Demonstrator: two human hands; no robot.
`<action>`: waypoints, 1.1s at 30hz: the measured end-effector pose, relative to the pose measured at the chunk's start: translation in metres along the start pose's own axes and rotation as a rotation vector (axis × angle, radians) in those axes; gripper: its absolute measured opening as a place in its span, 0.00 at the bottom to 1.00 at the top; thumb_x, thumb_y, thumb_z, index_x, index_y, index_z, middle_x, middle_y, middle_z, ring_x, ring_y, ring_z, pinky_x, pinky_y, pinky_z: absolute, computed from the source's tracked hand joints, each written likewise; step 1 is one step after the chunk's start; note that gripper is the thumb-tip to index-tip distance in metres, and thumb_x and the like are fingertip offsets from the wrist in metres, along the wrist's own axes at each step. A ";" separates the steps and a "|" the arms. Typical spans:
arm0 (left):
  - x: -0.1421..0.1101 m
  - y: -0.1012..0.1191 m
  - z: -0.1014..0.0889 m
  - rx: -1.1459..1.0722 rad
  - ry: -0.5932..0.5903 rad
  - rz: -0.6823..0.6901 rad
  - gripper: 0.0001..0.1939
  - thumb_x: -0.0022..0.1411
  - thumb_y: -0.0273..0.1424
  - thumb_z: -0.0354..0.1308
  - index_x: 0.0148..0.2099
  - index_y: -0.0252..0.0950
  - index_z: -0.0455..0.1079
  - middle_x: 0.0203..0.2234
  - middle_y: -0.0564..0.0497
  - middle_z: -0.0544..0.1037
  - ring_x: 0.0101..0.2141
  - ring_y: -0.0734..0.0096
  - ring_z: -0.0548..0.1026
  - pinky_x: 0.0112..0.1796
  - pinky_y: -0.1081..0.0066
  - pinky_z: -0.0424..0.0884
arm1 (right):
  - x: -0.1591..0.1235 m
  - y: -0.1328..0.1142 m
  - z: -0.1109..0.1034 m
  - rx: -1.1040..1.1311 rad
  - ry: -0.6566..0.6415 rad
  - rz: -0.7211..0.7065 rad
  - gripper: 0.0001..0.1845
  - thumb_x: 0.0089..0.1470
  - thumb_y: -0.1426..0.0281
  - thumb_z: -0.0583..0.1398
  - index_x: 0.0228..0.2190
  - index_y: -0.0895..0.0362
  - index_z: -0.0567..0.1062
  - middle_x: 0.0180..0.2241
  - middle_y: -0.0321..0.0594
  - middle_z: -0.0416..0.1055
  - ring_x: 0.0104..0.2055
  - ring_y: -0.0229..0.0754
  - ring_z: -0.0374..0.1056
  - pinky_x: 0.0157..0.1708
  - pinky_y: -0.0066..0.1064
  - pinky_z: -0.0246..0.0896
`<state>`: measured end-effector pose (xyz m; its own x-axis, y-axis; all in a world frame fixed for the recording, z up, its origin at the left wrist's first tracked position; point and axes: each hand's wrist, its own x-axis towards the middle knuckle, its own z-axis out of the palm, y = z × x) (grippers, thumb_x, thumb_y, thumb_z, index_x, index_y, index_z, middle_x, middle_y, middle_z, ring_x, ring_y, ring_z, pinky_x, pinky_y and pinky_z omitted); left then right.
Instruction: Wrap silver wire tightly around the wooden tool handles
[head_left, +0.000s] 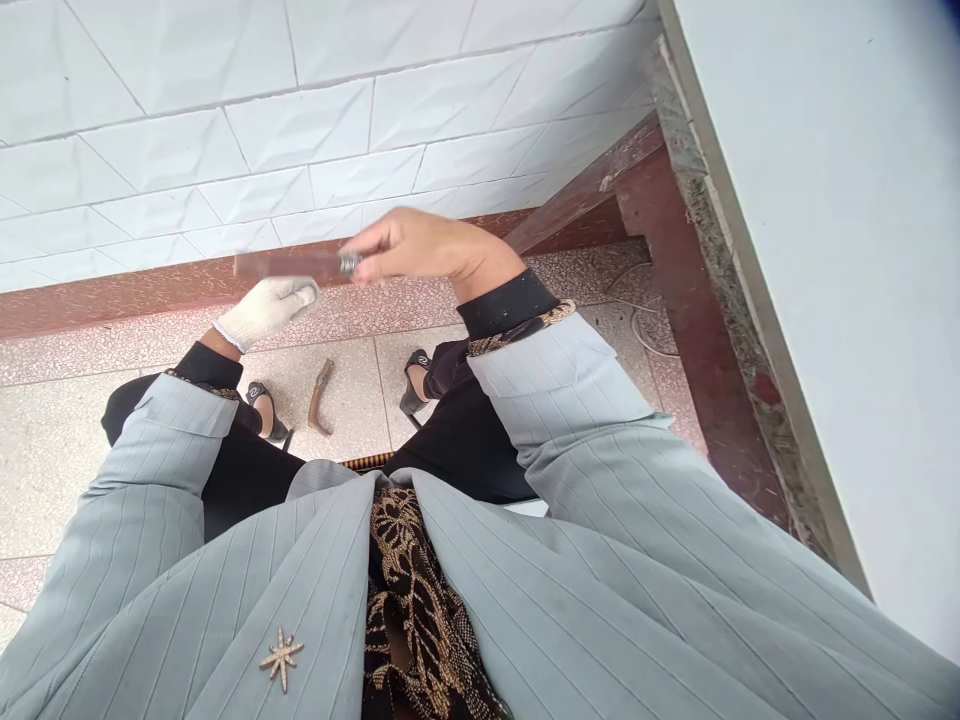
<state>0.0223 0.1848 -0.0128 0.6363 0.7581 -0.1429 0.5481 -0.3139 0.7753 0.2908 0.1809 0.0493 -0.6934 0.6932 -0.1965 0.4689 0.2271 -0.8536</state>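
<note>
My right hand (405, 248), bare, is raised in front of the wall base. Its fingers close round the end of a brown rod-shaped thing (292, 265) that has a ridged silvery band at the hand's side. Motion blurs the rod, so its exact kind cannot be told. It points left, passing just above my left hand (270, 308) in a white knitted glove. The gloved fingers are curled in with the thumb against them; whatever may be inside is hidden. Whether the rod touches the glove is unclear. Below, a bent brown stick-like piece (320, 397) lies on the floor between my feet.
A white tiled wall (315, 130) with a red-brown skirting stands close ahead. At right, a white tabletop (840, 250) rests on a dark red frame (690, 300). A pale cable (645, 330) lies on the floor beside that frame. My shoes (412, 385) flank the bent piece.
</note>
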 end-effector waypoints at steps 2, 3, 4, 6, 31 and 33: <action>0.001 0.000 0.003 -0.047 0.025 -0.009 0.13 0.69 0.36 0.50 0.39 0.35 0.72 0.25 0.53 0.69 0.25 0.75 0.65 0.29 0.71 0.63 | -0.002 0.006 -0.007 0.058 0.298 0.075 0.14 0.65 0.60 0.59 0.39 0.55 0.80 0.38 0.44 0.78 0.35 0.43 0.67 0.38 0.35 0.61; 0.001 0.001 0.005 -0.051 0.029 -0.014 0.12 0.69 0.36 0.51 0.40 0.35 0.72 0.25 0.53 0.70 0.25 0.75 0.65 0.29 0.72 0.63 | -0.001 0.009 -0.009 0.048 0.380 0.129 0.15 0.65 0.58 0.58 0.40 0.54 0.80 0.38 0.45 0.79 0.36 0.45 0.67 0.37 0.36 0.61; 0.001 0.001 0.006 -0.047 0.014 -0.012 0.12 0.68 0.35 0.51 0.40 0.35 0.72 0.26 0.53 0.70 0.25 0.76 0.65 0.29 0.72 0.64 | 0.001 0.012 -0.010 0.020 0.422 0.181 0.16 0.66 0.56 0.58 0.40 0.53 0.80 0.37 0.46 0.79 0.37 0.47 0.68 0.37 0.36 0.61; 0.001 0.003 0.008 -0.019 -0.031 0.007 0.12 0.68 0.35 0.51 0.40 0.35 0.72 0.27 0.53 0.72 0.27 0.75 0.66 0.32 0.72 0.65 | 0.005 0.016 -0.009 -0.047 0.434 0.270 0.18 0.66 0.54 0.59 0.41 0.53 0.81 0.36 0.46 0.79 0.38 0.49 0.69 0.36 0.37 0.61; -0.002 0.004 -0.008 0.189 -0.015 0.038 0.11 0.65 0.34 0.52 0.39 0.36 0.75 0.32 0.50 0.78 0.34 0.69 0.72 0.40 0.68 0.66 | 0.021 0.002 0.030 -0.490 -0.486 0.177 0.07 0.58 0.71 0.65 0.31 0.59 0.84 0.21 0.31 0.68 0.27 0.36 0.60 0.32 0.32 0.51; 0.000 0.002 -0.007 0.187 0.002 0.027 0.10 0.65 0.33 0.52 0.38 0.36 0.73 0.31 0.51 0.77 0.34 0.70 0.71 0.39 0.68 0.66 | 0.014 -0.002 0.023 -0.388 -0.462 0.072 0.07 0.58 0.70 0.64 0.32 0.59 0.84 0.21 0.30 0.66 0.27 0.34 0.57 0.32 0.31 0.50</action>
<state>0.0195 0.1885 -0.0067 0.6511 0.7490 -0.1224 0.6224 -0.4347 0.6509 0.2679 0.1744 0.0369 -0.7776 0.3671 -0.5104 0.6283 0.4835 -0.6095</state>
